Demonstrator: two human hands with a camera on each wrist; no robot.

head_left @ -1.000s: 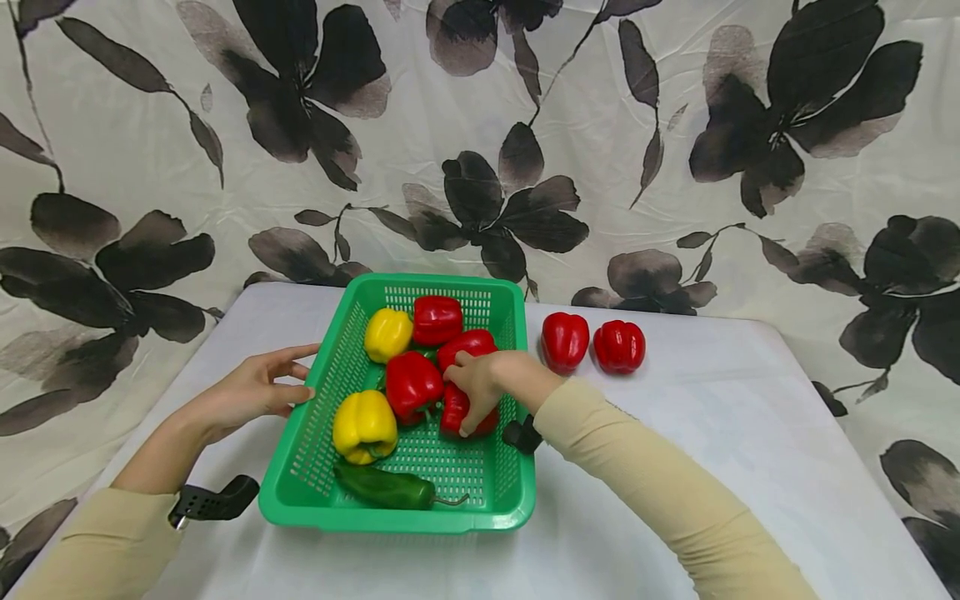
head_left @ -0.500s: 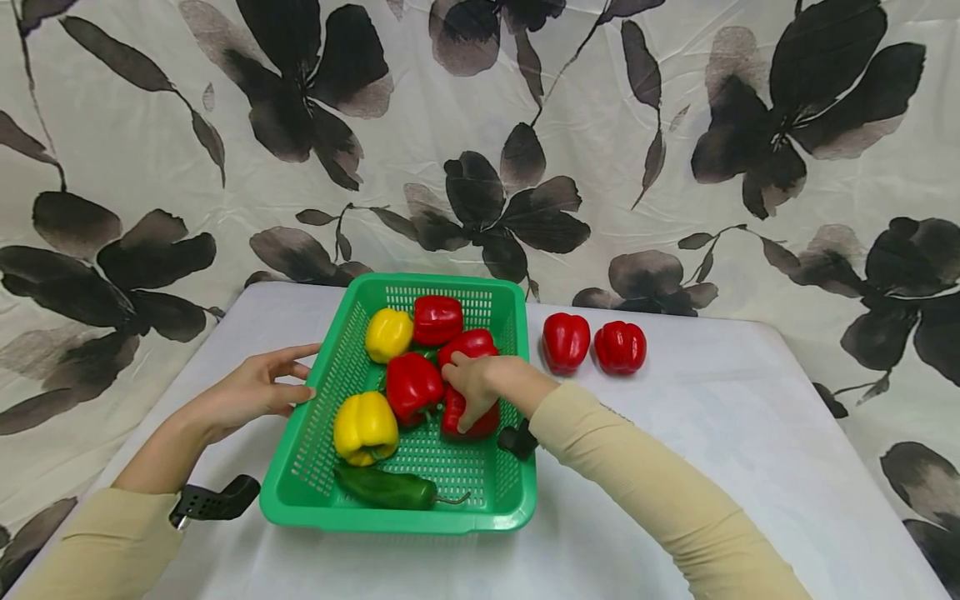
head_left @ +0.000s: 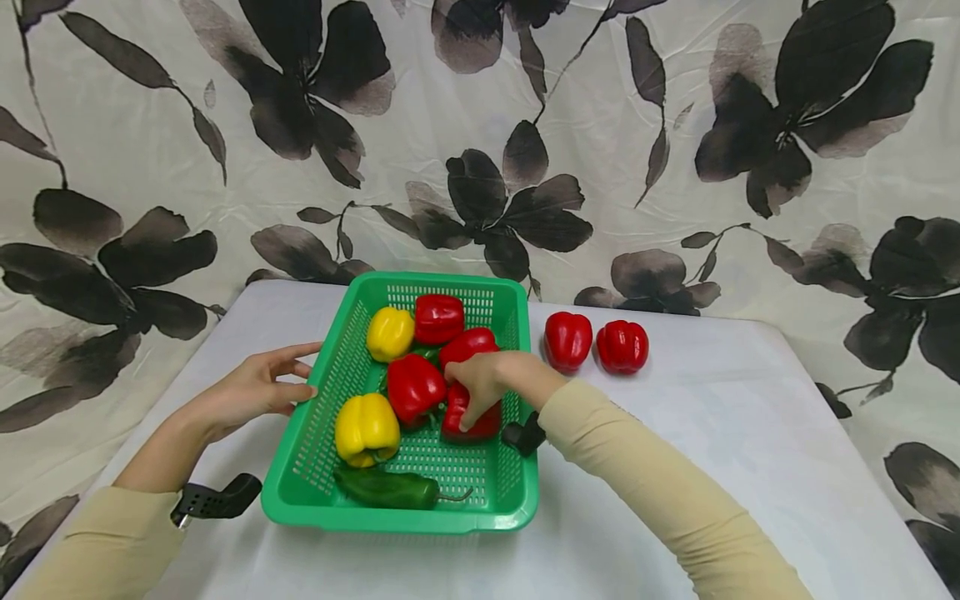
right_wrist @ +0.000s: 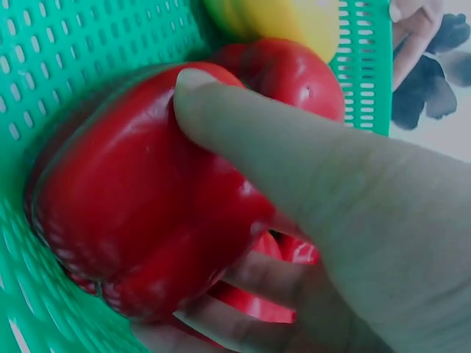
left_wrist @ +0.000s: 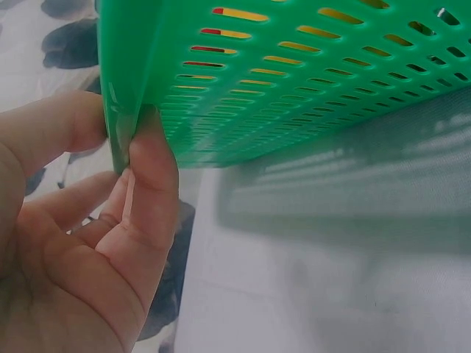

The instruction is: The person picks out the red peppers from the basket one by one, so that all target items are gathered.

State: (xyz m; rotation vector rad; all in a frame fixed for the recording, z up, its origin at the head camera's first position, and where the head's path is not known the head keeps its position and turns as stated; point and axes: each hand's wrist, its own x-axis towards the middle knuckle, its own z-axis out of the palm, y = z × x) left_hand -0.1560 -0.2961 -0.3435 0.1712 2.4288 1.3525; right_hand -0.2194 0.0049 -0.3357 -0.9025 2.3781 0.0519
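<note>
A green perforated basket [head_left: 480,523] stands on the white table. My left hand [head_left: 258,387] pinches the basket's left rim between thumb and fingers; in the left wrist view the thumb and a finger [left_wrist: 154,169] lie on either side of that rim. Inside the basket, my right hand [head_left: 483,379] grips a red bell pepper [head_left: 472,421] near the right wall. Its thumb [right_wrist: 202,103] lies across the pepper in the right wrist view, with the other fingers around the far side. Beside it lie another red pepper [head_left: 415,390] and, farther back, a red pepper [head_left: 471,342].
The basket also bears a far red pepper [head_left: 438,318], two yellow peppers, one at the back [head_left: 391,335] and one nearer [head_left: 367,429], and a long green pepper [head_left: 386,489]. Right of the basket, two red peppers [head_left: 567,342] sit on the table. A floral cloth [head_left: 637,125] hangs behind.
Almost nothing moves. The right hand stays on the red bell pepper with only a slight shift of its fingers and wrist; the left hand keeps its place on the basket rim.
</note>
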